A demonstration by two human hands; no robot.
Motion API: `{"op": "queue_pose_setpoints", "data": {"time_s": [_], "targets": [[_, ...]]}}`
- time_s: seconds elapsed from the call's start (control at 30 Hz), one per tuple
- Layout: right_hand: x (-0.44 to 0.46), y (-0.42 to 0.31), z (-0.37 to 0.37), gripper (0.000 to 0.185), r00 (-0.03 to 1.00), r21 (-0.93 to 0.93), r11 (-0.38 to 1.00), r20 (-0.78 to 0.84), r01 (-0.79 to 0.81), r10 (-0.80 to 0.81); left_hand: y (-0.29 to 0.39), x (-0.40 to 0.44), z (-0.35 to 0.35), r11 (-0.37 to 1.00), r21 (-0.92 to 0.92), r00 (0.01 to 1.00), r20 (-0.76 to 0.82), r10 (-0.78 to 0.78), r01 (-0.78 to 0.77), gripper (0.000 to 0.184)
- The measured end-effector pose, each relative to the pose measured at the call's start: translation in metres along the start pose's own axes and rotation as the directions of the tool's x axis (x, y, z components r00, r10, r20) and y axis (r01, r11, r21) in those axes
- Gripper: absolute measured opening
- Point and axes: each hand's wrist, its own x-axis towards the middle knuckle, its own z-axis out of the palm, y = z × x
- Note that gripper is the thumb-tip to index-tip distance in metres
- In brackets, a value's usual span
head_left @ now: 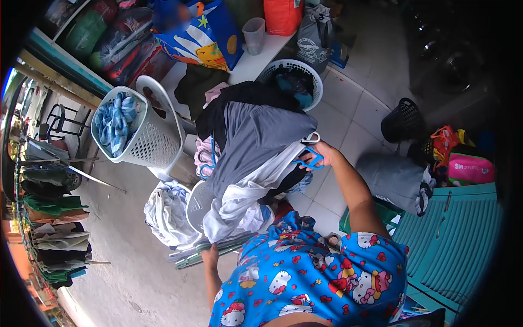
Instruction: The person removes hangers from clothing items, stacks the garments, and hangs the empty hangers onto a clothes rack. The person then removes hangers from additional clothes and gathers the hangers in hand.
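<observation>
My right hand point(321, 153) is closed around the hooks of a blue clothes hanger point(311, 159) and a white clothes hanger point(311, 138). A grey garment point(256, 131) and a white garment point(231, 204) spread leftward from these hangers, over a black garment point(231, 103). Lower down, my left hand point(207, 253) is closed at the end of a stack of thin grey and green bars point(188, 257), whose kind I cannot make out. Right above that hand hangs the white garment's lower end. A pink garment point(205, 155) shows behind the grey one.
White baskets hold laundry: one basket point(155, 143) on a white plastic chair point(177, 122), another basket point(316, 82) on the tiles. White clothes point(168, 212) fill a container beside my left hand. A grey bag point(389, 182) and teal cabinet point(449, 240) are at right; clothes hang point(57, 234) far left.
</observation>
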Motion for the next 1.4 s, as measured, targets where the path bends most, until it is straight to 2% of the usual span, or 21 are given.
{"op": "queue_pose_setpoints", "data": {"time_s": [0.03, 0.1, 0.13, 0.23, 0.3, 0.4, 0.5, 0.53, 0.57, 0.63, 0.67, 0.7, 0.73, 0.77, 0.8, 0.93, 1.07, 1.13, 1.2, 1.23, 1.4], "targets": [[0.003, 0.004, -0.004, 0.076, 0.996, 0.043, 0.997, 0.062, -0.065, 0.062, -0.015, 0.000, 0.001, 1.000, 0.023, 1.000, 0.023, -0.001, 0.000, 0.046], [0.003, 0.005, -0.006, 0.071, 0.942, 0.122, 0.990, 0.334, -0.072, 0.027, -0.034, -0.002, 0.004, 0.998, 0.067, 0.998, 0.070, -0.005, 0.000, 0.045], [0.003, 0.002, -0.003, 0.071, 0.932, 0.071, 0.994, 0.358, -0.088, 0.057, -0.024, -0.008, 0.008, 0.998, 0.013, 0.995, 0.079, -0.058, 0.057, 0.044], [0.009, -0.021, 0.009, 0.073, 0.874, -0.066, 0.992, 0.470, -0.109, 0.127, -0.071, -0.009, 0.025, 0.998, 0.046, 0.996, 0.072, -0.044, 0.041, 0.041], [0.005, -0.030, 0.023, 0.069, 0.888, -0.106, 0.989, 0.438, -0.103, 0.140, -0.077, -0.007, 0.030, 0.994, 0.084, 0.992, 0.102, -0.075, 0.066, 0.040], [0.021, -0.027, 0.028, 0.064, 0.827, -0.090, 0.994, 0.554, -0.054, 0.095, -0.079, -0.002, 0.035, 0.989, 0.049, 0.973, 0.180, -0.145, 0.138, 0.043], [-0.002, -0.017, 0.069, 0.057, 0.878, -0.069, 0.998, 0.477, -0.012, 0.044, -0.110, 0.000, 0.030, 0.996, 0.062, 0.979, 0.189, -0.075, 0.064, 0.047], [-0.009, -0.009, 0.081, 0.047, 0.959, -0.128, 0.992, 0.282, 0.009, 0.028, -0.093, -0.004, 0.027, 0.980, 0.052, 0.979, 0.078, 0.186, -0.191, 0.055], [-0.027, -0.004, 0.101, 0.041, 0.984, -0.092, 0.994, 0.175, 0.061, -0.044, -0.092, -0.011, 0.018, 0.999, 0.002, 0.995, 0.086, 0.047, -0.047, 0.061], [-0.056, 0.008, 0.133, 0.035, 0.988, -0.176, 0.973, -0.007, 0.150, -0.154, -0.051, -0.024, 0.000, 0.947, -0.287, 0.989, 0.010, -0.149, 0.146, 0.065], [-0.067, 0.014, 0.137, 0.030, 0.955, -0.315, 0.904, 0.041, 0.291, -0.293, -0.047, -0.028, -0.005, 0.964, -0.257, 0.990, -0.099, -0.096, 0.068, 0.066], [-0.076, 0.019, 0.156, 0.031, 0.748, -0.522, 0.610, 0.084, 0.596, -0.659, -0.048, -0.032, -0.013, 0.960, -0.272, 0.984, -0.138, -0.109, 0.068, 0.065], [-0.100, 0.017, 0.168, 0.034, 0.651, -0.856, 0.292, 0.067, 0.427, -0.756, -0.053, -0.034, -0.020, 0.964, -0.260, 0.978, -0.184, -0.099, 0.049, 0.063], [-0.119, 0.011, 0.177, 0.038, 0.542, -0.991, -0.070, 0.121, 0.115, -0.831, -0.058, -0.035, -0.025, 0.968, -0.250, 0.969, -0.232, -0.088, 0.028, 0.062], [-0.119, 0.012, 0.181, 0.043, 0.488, -0.991, -0.127, 0.132, 0.044, -0.863, -0.058, -0.036, -0.029, 0.951, -0.306, 0.960, -0.257, -0.115, 0.032, 0.061], [-0.058, 0.030, 0.162, 0.043, 0.516, -0.984, -0.129, 0.049, -0.120, -0.855, -0.051, -0.034, -0.036, 0.903, -0.428, 0.928, -0.326, -0.181, 0.026, 0.057], [0.031, 0.056, 0.110, 0.047, 0.563, -0.989, -0.003, -0.080, -0.145, -0.823, -0.054, -0.020, -0.031, 0.917, -0.398, 0.947, -0.305, -0.104, -0.027, 0.054], [0.039, 0.058, 0.115, 0.047, 0.501, -0.999, -0.009, -0.012, -0.038, -0.865, -0.045, -0.014, -0.027, 0.931, -0.364, 0.960, -0.271, -0.069, -0.036, 0.049], [0.045, 0.060, 0.119, 0.047, 0.459, -0.999, -0.029, 0.035, 0.018, -0.888, -0.042, -0.007, -0.024, 0.944, -0.331, 0.986, -0.155, -0.054, -0.001, 0.045], [0.046, 0.059, 0.119, 0.046, 0.461, -1.000, -0.025, 0.020, -0.005, -0.887, -0.030, -0.006, -0.021, 0.930, -0.363, 0.994, -0.074, -0.082, 0.050, 0.044], [0.047, 0.056, 0.127, 0.043, 0.447, -0.995, 0.052, -0.083, -0.080, -0.891, 0.008, 0.018, 0.017, 0.969, -0.246, 0.974, 0.224, 0.035, 0.022, 0.042]]}}
